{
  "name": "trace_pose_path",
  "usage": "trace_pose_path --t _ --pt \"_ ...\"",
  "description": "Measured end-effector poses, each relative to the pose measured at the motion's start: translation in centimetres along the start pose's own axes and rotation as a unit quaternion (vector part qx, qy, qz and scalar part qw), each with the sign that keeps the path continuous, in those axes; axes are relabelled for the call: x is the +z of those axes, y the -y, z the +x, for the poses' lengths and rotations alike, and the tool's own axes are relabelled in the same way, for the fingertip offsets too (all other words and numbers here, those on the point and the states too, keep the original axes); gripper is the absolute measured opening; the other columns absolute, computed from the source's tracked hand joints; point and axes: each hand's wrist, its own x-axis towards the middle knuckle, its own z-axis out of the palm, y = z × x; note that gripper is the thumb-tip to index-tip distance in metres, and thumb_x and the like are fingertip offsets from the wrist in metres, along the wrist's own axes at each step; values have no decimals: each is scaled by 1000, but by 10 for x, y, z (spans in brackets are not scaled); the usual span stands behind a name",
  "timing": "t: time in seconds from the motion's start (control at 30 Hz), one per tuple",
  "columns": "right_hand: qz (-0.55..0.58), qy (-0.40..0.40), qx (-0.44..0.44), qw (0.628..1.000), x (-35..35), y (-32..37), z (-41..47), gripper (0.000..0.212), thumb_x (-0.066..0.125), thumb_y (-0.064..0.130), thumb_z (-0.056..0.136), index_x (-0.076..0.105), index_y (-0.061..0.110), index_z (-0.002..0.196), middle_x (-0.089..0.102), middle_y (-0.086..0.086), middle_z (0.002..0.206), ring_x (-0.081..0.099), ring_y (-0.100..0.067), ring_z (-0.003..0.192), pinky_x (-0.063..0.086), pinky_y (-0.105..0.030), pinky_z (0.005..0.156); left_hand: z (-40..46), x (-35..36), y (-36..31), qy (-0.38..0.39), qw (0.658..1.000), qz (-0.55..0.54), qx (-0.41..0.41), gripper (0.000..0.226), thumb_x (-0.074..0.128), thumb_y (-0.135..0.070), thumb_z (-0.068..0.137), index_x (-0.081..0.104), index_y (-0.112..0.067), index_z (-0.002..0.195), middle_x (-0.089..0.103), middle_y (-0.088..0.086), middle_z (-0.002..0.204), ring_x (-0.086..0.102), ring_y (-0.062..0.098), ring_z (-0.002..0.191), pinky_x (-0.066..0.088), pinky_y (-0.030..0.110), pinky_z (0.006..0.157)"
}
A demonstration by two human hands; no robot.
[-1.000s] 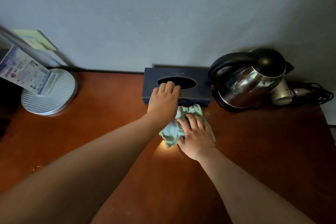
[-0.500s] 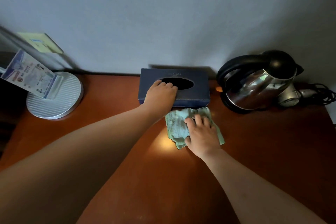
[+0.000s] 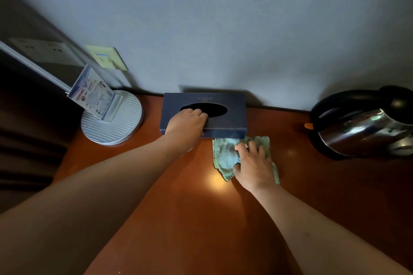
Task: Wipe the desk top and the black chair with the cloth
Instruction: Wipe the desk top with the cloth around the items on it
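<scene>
A crumpled pale green cloth [image 3: 224,154] lies on the reddish-brown desk top [image 3: 201,219], just in front of the right end of a dark blue tissue box [image 3: 232,116]. My right hand [image 3: 253,163] presses down on the cloth with its fingers curled over it. My left hand [image 3: 186,126] grips the front left part of the tissue box, fingertips at the edge of its oval opening. The black chair is not in view.
A steel kettle with a black handle [image 3: 366,127] stands at the right, close to the cloth. A ribbed silver lamp base [image 3: 111,127] with a leaflet holder [image 3: 92,94] sits at the left, by the desk's left edge. The wall runs right behind the box.
The tissue box, under my left hand, has slid left toward the lamp base. My right hand has moved the cloth right and back, up against the box's front right end.
</scene>
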Motion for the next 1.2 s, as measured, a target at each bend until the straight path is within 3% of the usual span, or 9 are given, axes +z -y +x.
trace_pose_path --t 0.13,0.27,0.47,0.6,0.67,0.8,0.87,1.03,1.2 --pt "23 -16 11 1000 3 23 11 44 62 32 94 44 30 134 44 0 138 41 -26 129 44 -45 103 -10 -2 29 21 999 -28 -36 42 62 -30 99 49 -20 137 55 -1 125 51 22 119 51 38 87" --pt "-6 -37 -97 995 13 40 14 56 60 31 94 42 36 147 46 2 145 43 -27 135 41 -48 109 -16 -4 56 36 997 -44 -55 48 62 -32 99 45 -20 142 52 -2 129 48 22 124 54 43 90" --pt "-5 -31 -197 980 26 60 49 62 49 32 101 23 36 157 24 5 164 20 -26 153 28 -57 118 -11 -8 79 27 996 -61 -54 51 61 -33 99 44 -21 145 53 -2 131 48 22 126 51 44 97" --pt "46 -9 -54 997 21 93 84 56 39 32 104 23 35 157 25 2 163 17 -32 152 12 -57 123 -8 -9 92 16 997 -53 -46 52 61 -33 99 43 -21 146 52 -3 133 46 21 127 50 43 97" --pt "54 -29 -24 998 26 115 82 59 44 30 101 25 35 156 25 0 163 14 -33 153 7 -58 124 -8 -11 98 8 998 -54 -41 53 62 -33 99 43 -22 147 52 -3 134 46 21 127 49 42 99" --pt "10 -28 -197 980 39 138 68 69 55 26 93 25 37 155 24 2 163 16 -30 153 12 -59 123 -10 -15 104 2 998 -53 -29 52 62 -34 99 45 -21 146 54 -1 134 48 23 128 45 39 104" --pt "3 -28 -224 974 40 141 68 69 56 23 92 28 36 153 26 3 162 17 -28 152 17 -58 122 -11 -15 103 -2 998 -53 -31 53 62 -34 99 45 -21 147 54 -2 135 48 23 129 45 39 104" --pt "2 -31 -183 983 31 112 69 74 56 23 93 21 43 155 24 7 161 22 -26 149 20 -52 122 -10 -12 90 5 998 -52 -24 51 61 -34 99 46 -20 146 55 -1 134 49 23 127 45 38 103" --pt "34 -25 -36 998 10 31 68 70 44 23 100 10 40 159 6 3 170 1 -26 157 8 -54 125 -12 -10 76 13 998 -55 -13 50 62 -34 98 47 -20 144 54 -1 131 49 23 127 50 45 99"
